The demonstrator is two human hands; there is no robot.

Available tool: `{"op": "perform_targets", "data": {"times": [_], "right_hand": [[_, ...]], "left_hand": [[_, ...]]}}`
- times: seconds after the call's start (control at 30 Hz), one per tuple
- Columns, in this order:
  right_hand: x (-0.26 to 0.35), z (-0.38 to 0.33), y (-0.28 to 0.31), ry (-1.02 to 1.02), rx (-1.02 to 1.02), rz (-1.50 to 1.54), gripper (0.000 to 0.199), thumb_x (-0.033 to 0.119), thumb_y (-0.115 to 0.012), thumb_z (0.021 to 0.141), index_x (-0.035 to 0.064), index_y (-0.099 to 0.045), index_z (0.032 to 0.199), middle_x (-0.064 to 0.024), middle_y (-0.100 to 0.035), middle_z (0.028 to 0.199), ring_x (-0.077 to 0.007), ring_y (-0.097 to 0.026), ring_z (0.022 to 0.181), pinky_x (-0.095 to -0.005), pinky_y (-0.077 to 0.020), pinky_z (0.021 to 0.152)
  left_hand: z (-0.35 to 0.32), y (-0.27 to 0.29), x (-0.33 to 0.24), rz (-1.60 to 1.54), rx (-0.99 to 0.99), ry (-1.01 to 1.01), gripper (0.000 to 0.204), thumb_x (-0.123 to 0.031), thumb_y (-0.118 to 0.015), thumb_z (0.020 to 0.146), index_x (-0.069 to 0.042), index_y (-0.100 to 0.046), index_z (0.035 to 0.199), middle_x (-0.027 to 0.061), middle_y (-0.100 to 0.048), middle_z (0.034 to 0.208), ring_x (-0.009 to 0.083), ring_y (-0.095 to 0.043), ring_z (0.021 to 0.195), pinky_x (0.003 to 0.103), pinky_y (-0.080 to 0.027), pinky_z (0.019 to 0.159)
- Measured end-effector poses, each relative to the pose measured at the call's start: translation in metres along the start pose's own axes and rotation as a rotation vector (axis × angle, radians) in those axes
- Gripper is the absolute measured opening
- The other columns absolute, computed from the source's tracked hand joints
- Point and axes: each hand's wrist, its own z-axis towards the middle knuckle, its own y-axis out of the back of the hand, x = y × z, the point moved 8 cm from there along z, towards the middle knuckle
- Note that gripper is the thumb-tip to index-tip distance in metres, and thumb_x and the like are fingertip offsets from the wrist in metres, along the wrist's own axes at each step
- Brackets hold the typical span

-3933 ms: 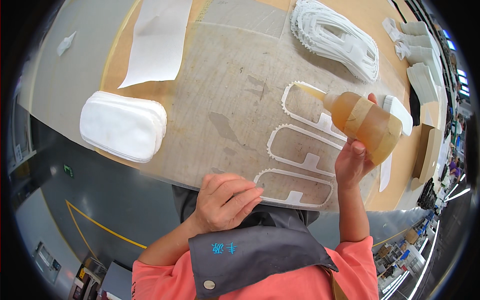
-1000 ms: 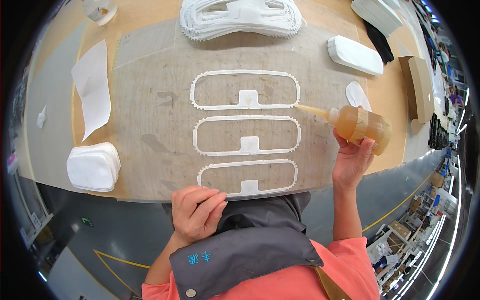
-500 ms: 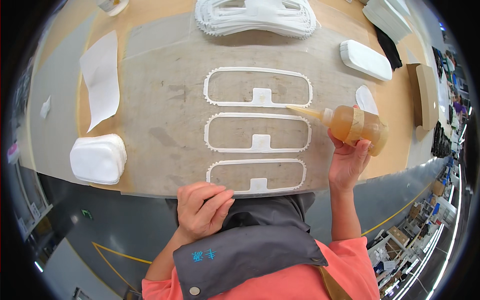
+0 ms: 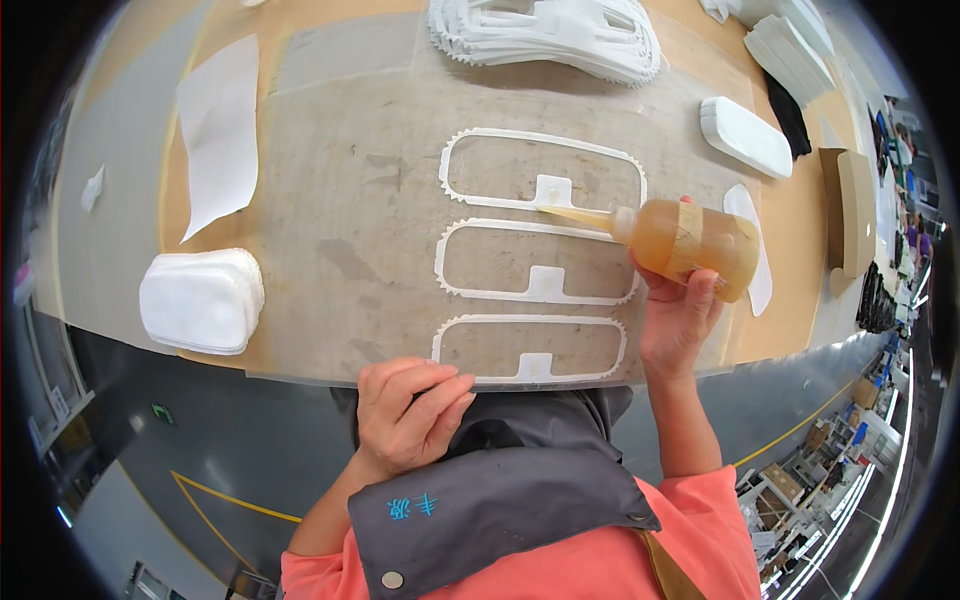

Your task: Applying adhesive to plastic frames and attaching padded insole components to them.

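My right hand (image 4: 678, 318) grips an amber squeeze bottle (image 4: 688, 240), tipped sideways with its long nozzle pointing left onto the tab of the far white frame (image 4: 541, 170). Two more white toothed frames lie nearer me, the middle frame (image 4: 538, 262) and the near frame (image 4: 530, 348), all on a worn translucent mat (image 4: 340, 230). My left hand (image 4: 408, 412) rests loosely curled against my dark apron below the table edge, holding nothing.
A stack of white frames (image 4: 545, 35) lies at the far edge. A pile of white foam pads (image 4: 203, 299) sits at the near left, white paper sheets (image 4: 218, 130) beyond it. White pads (image 4: 745, 135) and a cardboard piece (image 4: 853, 210) lie at the right.
The view has shifted so the frames sit more to the right. The bottle's nozzle has moved from the middle frame's right end up to the far frame's tab. My left hand stays put.
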Motion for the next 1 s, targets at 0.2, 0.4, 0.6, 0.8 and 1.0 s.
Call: {"op": "perform_targets", "data": {"times": [0.2,0.4,0.6,0.8,1.0], "right_hand": [[0.006,0.007,-0.048,-0.578,-0.047,1.101,0.050,0.035,-0.067,0.099,0.0091,-0.053,0.141,-0.0124,-0.058,0.141,-0.0311,-0.058,0.129,-0.0460,-0.0562,0.103],[0.091,0.059,0.159,-0.285,-0.178,0.664,0.059,0.046,-0.075,0.092,0.0063,-0.057,0.132,-0.0147,-0.064,0.126,-0.0358,-0.062,0.118,-0.0489,-0.0560,0.100],[0.145,0.064,0.342,-0.216,-0.422,-0.979,0.066,0.055,-0.075,0.087,0.0105,-0.057,0.133,-0.0120,-0.066,0.116,-0.0291,-0.065,0.108,-0.0462,-0.0546,0.088],[0.159,0.031,0.251,0.517,-0.501,-2.121,0.061,0.053,-0.075,0.086,0.0088,-0.061,0.126,-0.0110,-0.064,0.105,-0.0290,-0.060,0.103,-0.0386,-0.0487,0.091],[0.090,0.010,0.242,0.001,-0.402,-1.366,0.028,0.024,-0.076,0.090,0.0031,-0.067,0.105,-0.0115,-0.064,0.101,-0.0284,-0.064,0.089,-0.0383,-0.0517,0.080]], "left_hand": [[0.000,0.008,-0.010,-0.034,0.004,-0.055,0.018,-0.013,-0.082,0.080,-0.011,-0.078,0.097,0.0015,-0.069,0.099,0.0213,-0.065,0.090,0.033,-0.045,0.078],[-0.006,0.014,-0.016,0.000,0.017,-0.034,0.018,-0.007,-0.081,0.078,-0.007,-0.078,0.096,0.0047,-0.069,0.097,0.0251,-0.065,0.091,0.036,-0.047,0.080],[0.004,-0.001,-0.037,-0.064,0.007,-0.093,0.015,-0.006,-0.080,0.080,-0.005,-0.077,0.095,0.0068,-0.068,0.096,0.0266,-0.063,0.088,0.036,-0.048,0.081],[0.005,-0.004,-0.052,0.004,0.067,-0.121,0.015,-0.005,-0.079,0.081,-0.005,-0.077,0.096,0.0076,-0.068,0.097,0.0276,-0.062,0.091,0.037,-0.049,0.082],[0.008,-0.012,-0.061,-0.003,0.108,-0.103,0.017,-0.003,-0.079,0.080,-0.004,-0.077,0.097,0.0083,-0.068,0.097,0.0282,-0.061,0.092,0.037,-0.050,0.082]]}}
